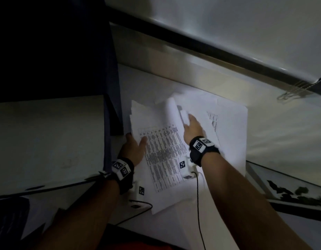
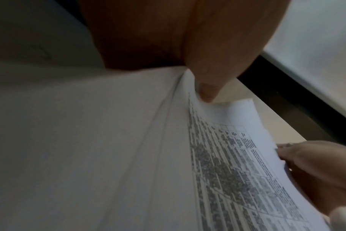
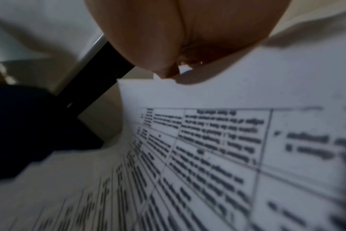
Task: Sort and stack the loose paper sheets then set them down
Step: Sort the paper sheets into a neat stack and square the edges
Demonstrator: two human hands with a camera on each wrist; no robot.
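Note:
A stack of white paper sheets (image 1: 138,112) is raised over the table, with a printed table sheet (image 1: 163,152) on top. My left hand (image 1: 136,139) grips the stack's left edge, thumb (image 2: 205,92) pressed on the printed sheet (image 2: 237,156) and fingers hidden underneath. My right hand (image 1: 191,123) pinches the far edge of the printed sheet (image 3: 207,148), which curls upward there. In the right wrist view the fingertips (image 3: 168,73) close on the paper's edge. More loose sheets (image 1: 231,127) lie spread under and to the right of the stack.
A dark upright divider (image 1: 111,87) stands just left of the papers, with a pale desk surface (image 1: 48,132) beyond it. A black strip (image 1: 210,49) runs along the back wall. A metal chain (image 1: 291,93) lies far right. A tray with dark bits (image 1: 291,192) sits at lower right.

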